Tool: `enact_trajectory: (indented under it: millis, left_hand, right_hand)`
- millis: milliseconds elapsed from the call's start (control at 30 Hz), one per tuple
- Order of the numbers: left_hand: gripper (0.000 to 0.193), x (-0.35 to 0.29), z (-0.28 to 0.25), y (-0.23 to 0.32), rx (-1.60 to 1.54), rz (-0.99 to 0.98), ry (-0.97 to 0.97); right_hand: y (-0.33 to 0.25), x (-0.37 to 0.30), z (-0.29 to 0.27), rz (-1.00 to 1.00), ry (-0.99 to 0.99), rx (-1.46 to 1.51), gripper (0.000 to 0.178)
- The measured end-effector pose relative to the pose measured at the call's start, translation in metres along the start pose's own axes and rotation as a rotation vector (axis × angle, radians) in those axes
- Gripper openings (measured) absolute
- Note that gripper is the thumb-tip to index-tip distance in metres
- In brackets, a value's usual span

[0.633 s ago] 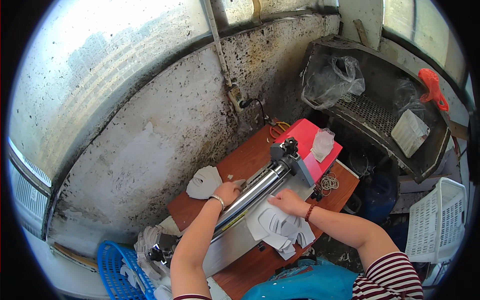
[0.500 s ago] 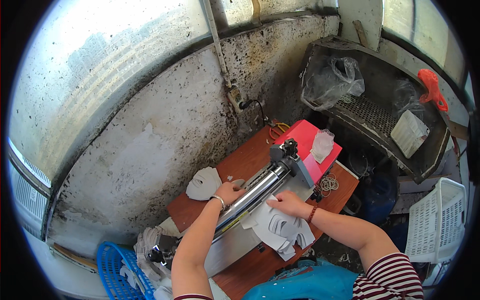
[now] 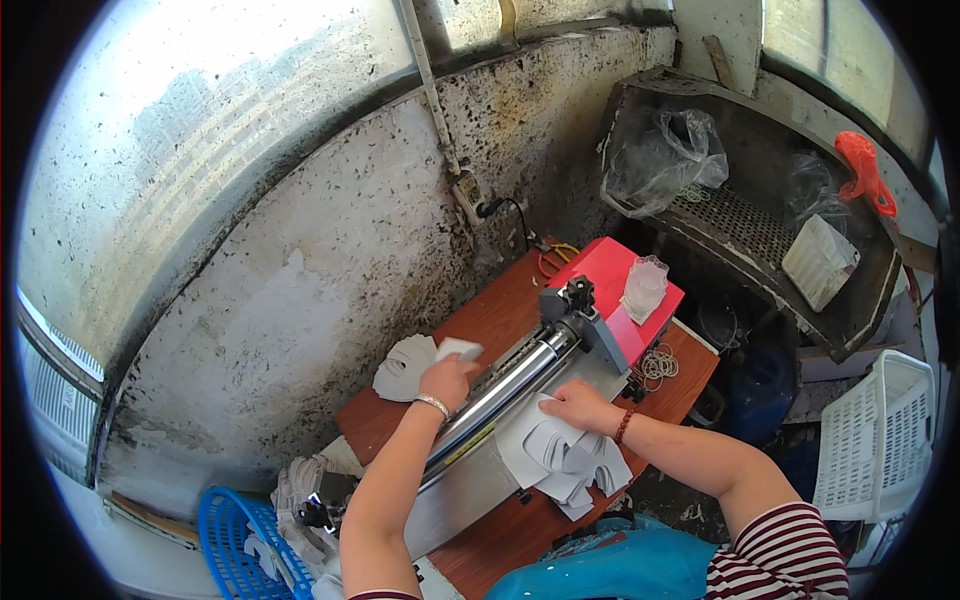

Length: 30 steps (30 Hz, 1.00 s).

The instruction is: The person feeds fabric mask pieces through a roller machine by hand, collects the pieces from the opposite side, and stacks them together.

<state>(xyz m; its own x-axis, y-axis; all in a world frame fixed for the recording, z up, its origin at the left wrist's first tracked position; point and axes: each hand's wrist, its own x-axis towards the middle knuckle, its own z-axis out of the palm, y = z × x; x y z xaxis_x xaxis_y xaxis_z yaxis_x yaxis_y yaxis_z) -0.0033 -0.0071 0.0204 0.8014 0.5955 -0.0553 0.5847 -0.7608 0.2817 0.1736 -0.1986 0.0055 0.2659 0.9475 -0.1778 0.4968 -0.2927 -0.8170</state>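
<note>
My left hand (image 3: 447,382) is raised behind the roller machine, closed on a white cut piece (image 3: 459,349) that looks like sheet material. Just beside it, a stack of similar white curved pieces (image 3: 402,370) lies on the brown tabletop. The machine's shiny metal roller (image 3: 505,385) runs diagonally between my two hands. On the near side, my right hand (image 3: 582,406) pinches the upper edge of a white cut sheet (image 3: 521,437), thumb on top. This sheet belongs to a loose pile of curved cut-outs (image 3: 572,462) on the machine's metal feed plate.
The machine's red housing (image 3: 608,280) carries a clear plastic cup-like item (image 3: 645,287). Rubber bands (image 3: 655,368) lie beside it. A blue basket (image 3: 232,548) stands at lower left, a white crate (image 3: 876,440) at right. A dark metal trough (image 3: 735,215) holds plastic bags. A cable hangs from a wall socket (image 3: 467,196).
My left hand has lifted from behind the roller and now holds a white piece near the stack. My right hand stays almost in place on the sheets.
</note>
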Motion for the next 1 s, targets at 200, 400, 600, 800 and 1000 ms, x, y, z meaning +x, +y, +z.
enact_trajectory:
  millis: [200, 400, 600, 800, 1000]
  left_hand:
    - [0.023, 0.013, 0.018, -0.006, -0.355, -0.141, -0.261]
    - [0.018, 0.018, 0.022, -0.032, -0.430, -0.200, 0.256]
    - [0.044, 0.007, -0.015, 0.013, -0.219, -0.028, 0.570]
    - [0.020, 0.015, 0.015, -0.003, -0.210, -0.039, -0.229]
    - [0.015, 0.023, 0.019, -0.015, -0.347, -0.132, -0.012]
  right_hand:
    - [-0.008, -0.002, -0.007, 0.071, -0.045, 0.064, 0.041]
    - [-0.005, -0.018, -0.009, -0.064, -0.108, 0.098, 0.040]
    - [-0.003, -0.007, -0.010, -0.009, -0.056, -0.086, 0.040]
    - [-0.019, 0.006, -0.010, 0.049, -0.082, -0.101, 0.038]
    - [-0.008, -0.014, -0.017, -0.092, -0.128, -0.029, 0.035]
